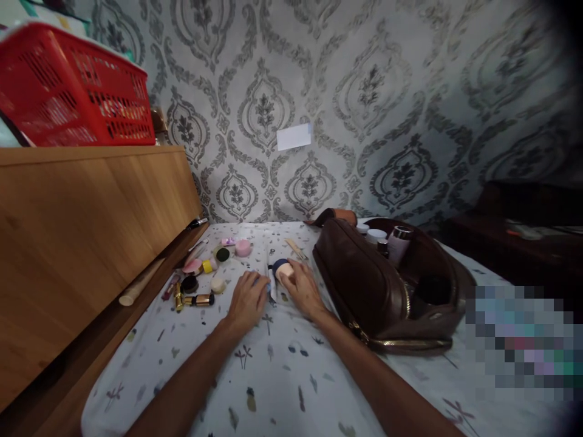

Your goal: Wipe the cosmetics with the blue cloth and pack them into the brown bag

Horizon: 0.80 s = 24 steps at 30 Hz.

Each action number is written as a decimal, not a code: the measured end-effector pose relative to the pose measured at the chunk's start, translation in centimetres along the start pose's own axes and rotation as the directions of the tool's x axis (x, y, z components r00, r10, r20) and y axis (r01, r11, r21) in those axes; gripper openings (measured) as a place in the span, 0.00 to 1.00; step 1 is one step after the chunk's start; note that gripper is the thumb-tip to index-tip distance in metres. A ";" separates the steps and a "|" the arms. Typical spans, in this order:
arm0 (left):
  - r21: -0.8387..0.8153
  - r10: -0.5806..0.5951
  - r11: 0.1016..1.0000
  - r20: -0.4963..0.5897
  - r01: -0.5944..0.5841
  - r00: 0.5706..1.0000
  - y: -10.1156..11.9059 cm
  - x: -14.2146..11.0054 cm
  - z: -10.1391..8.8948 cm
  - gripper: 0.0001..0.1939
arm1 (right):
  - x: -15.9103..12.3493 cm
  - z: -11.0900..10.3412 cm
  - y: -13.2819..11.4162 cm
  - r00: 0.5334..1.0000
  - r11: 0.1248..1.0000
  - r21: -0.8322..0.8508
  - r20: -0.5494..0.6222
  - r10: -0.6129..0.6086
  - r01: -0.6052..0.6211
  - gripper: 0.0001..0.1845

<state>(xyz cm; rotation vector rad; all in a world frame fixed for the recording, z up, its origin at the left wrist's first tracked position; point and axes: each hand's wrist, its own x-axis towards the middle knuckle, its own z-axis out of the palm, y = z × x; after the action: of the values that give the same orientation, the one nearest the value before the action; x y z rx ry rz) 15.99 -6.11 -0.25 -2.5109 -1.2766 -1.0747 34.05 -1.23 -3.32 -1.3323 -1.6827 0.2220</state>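
At far left, one red slatted basket (100,91) stands on one wooden cabinet (91,206). Right of the cabinet, small cosmetics lie grouped on the white patterned sheet (273,388): one gold tube (178,297), one black round jar (190,284), one pink compact (193,267), one black-and-gold bottle (199,300), one yellow-ended piece (209,266), one cream round jar (218,284), one dark green round pot (223,254) and one pink round jar (243,247).

The left hand (249,295) rests low with its fingers bent and close together at one small blue item (263,281); whether it grips this, I cannot tell. Just right of it lies one slim white tube (272,285).

Between the hands is one rounded container (283,271), pale peach with a dark navy end, lying tilted. The right hand (304,290) is clamped on it, thumb and fingers around its pale part.

Beyond the right hand lie flat beige strips (296,248), count unclear. At right sits one open brown leather bag (359,273), holding two white-lidded containers (376,235) and one pale pink bottle (399,246) with a shiny cap.
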 end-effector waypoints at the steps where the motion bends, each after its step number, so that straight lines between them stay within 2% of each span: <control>1: -0.017 0.000 1.000 -0.007 0.000 1.000 0.1 0.0 0.0 0.12 | 0.0 0.0 0.1 0.999 1.000 0.014 0.030 0.023 -0.023 0.25; 4: -0.073 -0.017 0.997 -0.034 0.015 0.999 0.1 0.1 -0.3 0.12 | 0.0 -0.1 0.2 0.994 0.988 0.126 0.085 0.074 -0.084 0.27; 7: -0.136 -0.075 0.989 -0.074 0.065 0.994 -0.2 0.1 -0.5 0.12 | 0.0 -0.4 0.2 0.981 0.938 0.295 0.115 0.154 -0.182 0.32; 10: -0.188 -0.159 0.973 -0.125 0.134 0.979 -0.8 0.2 -0.4 0.13 | -0.1 -0.5 -0.3 0.966 0.835 0.489 0.185 0.182 -0.251 0.37; 13: -0.258 -0.268 0.940 -0.151 0.224 0.951 -1.2 0.4 -0.3 0.16 | -0.3 -0.6 -1.0 0.952 0.702 0.659 0.290 0.094 -0.270 0.38; 16: -0.387 -0.345 0.870 -0.035 0.305 0.938 -1.2 0.6 -0.4 0.19 | -0.5 -0.9 -1.5 0.916 0.560 0.758 0.400 0.008 -0.336 0.37; 19: -0.461 -0.297 0.831 0.104 0.311 0.949 -0.9 0.8 -0.7 0.21 | -0.6 -1.3 -1.6 0.877 0.470 0.783 0.480 -0.039 -0.408 0.35; 21: -0.473 -0.276 0.830 0.115 0.296 0.954 -0.6 0.9 -0.9 0.20 | -0.6 -1.4 -1.6 0.867 0.456 0.785 0.496 -0.055 -0.420 0.34; 24: -0.477 -0.300 0.827 0.073 0.297 0.951 -0.2 1.0 -1.0 0.17 | -0.7 -1.2 -1.7 0.855 0.495 0.768 0.510 -0.089 -0.406 0.35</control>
<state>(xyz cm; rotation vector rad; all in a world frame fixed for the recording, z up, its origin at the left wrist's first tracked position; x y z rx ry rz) 15.72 -5.67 1.09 -2.6914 -1.6105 -1.6561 33.77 -2.96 -2.03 -0.6361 -1.4421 1.4553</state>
